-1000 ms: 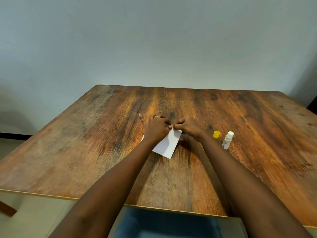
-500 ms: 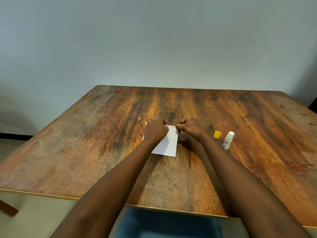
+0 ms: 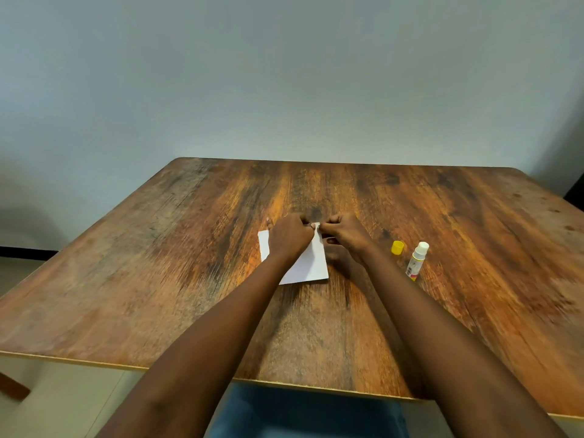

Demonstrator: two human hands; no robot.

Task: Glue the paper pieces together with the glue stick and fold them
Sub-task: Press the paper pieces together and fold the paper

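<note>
Hands (image 3: 319, 237) pinching paper's (image 3: 311, 263) far corner, sheet turned since earlier

A white rectangular paper piece (image 3: 311, 262) lies flat on the wooden surface (image 3: 158, 263). To its right, an uncapped white glue stick (image 3: 416, 261) stands upright beside its small yellow cap (image 3: 397, 247).

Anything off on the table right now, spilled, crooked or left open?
Only one thing: the glue stick stands uncapped at the right, its yellow cap sitting apart beside it. The white paper lies slightly askew under both hands. No spill or tear shows.
</note>
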